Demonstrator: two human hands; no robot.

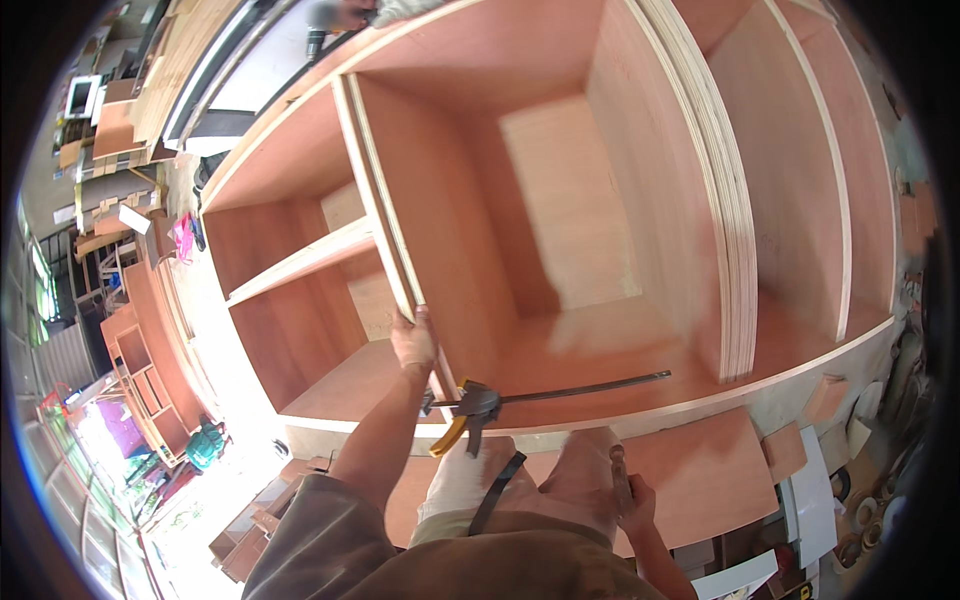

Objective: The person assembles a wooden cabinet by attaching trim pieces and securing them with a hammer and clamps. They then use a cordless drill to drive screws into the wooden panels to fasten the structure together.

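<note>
My left hand [413, 340] is closed round the front edge of an upright plywood divider [385, 215] in a large open cabinet [590, 425]. Just below that hand, a bar clamp [480, 400] with a black body and a yellow-black handle sits at the divider's lower end. Its dark bar stretches to the right across the cabinet's opening. Low by my leg, my right hand [638, 503] is wrapped round a brown wooden handle [620, 475] with a rounded end; what tool it belongs to, I cannot make out.
A shelf [305, 260] joins the divider on its left. A thick layered upright [722, 230] stands right of the wide middle bay. Beyond the cabinet's far edge are another person's hand [355, 12] and a drill [316, 35]. Boards and offcuts [825, 395] lie at right.
</note>
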